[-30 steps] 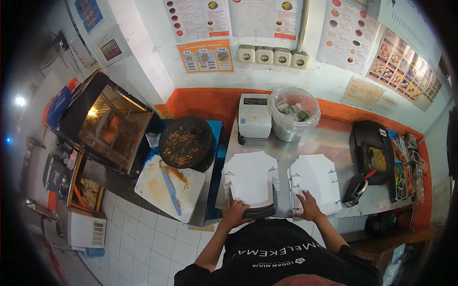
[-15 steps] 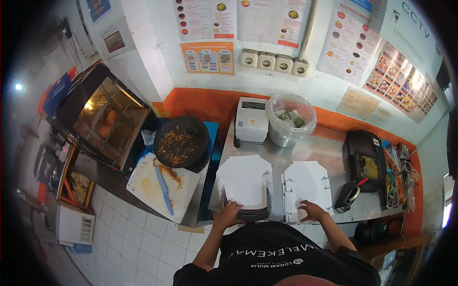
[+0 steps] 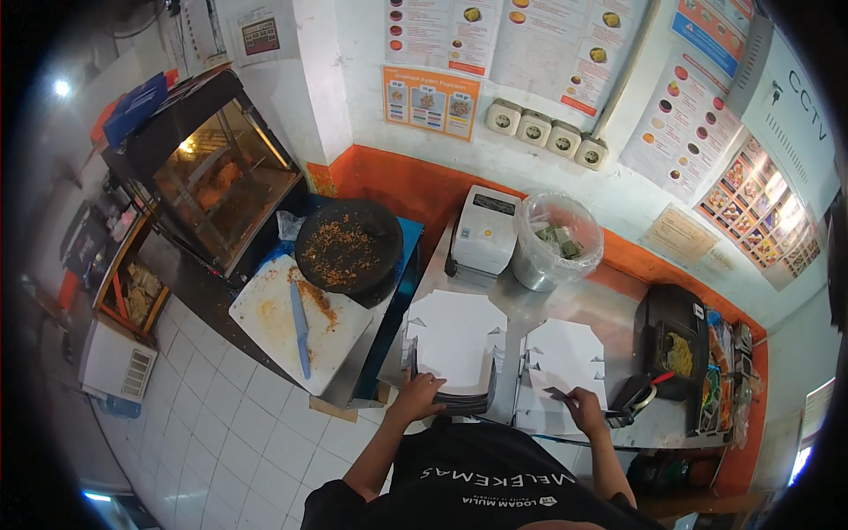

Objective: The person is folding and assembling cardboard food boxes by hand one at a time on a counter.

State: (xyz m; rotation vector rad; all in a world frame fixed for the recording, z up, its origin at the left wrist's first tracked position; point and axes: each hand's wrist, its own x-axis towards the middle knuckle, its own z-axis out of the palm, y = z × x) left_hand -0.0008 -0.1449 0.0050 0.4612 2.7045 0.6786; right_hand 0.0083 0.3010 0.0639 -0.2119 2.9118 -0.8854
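Left hand (image 3: 422, 392): fingers flat on the stack of flat white cartons (image 3: 455, 349) at the bench (image 3: 574, 305) edge; right hand (image 3: 583, 408): pinching a flap of the loose carton (image 3: 563, 367) beside it; keep your stack pinned, lift one sheet only.

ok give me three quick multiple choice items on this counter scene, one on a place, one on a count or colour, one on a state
1. Where does the blue-handled knife lie?
A. on the white cutting board
B. in the round black pan
C. on the flat white boxes

2. How many stacks of flat white cardboard boxes are on the steel counter?
A. one
B. two
C. four

3. What is the left hand doing?
A. gripping the knife
B. hanging clear of the counter
C. resting on the near edge of the left box stack

Key: 1 A, the knife rests on the board. 2 B, the left stack and the right box stack sit side by side. 3 C, its fingers touch that stack.
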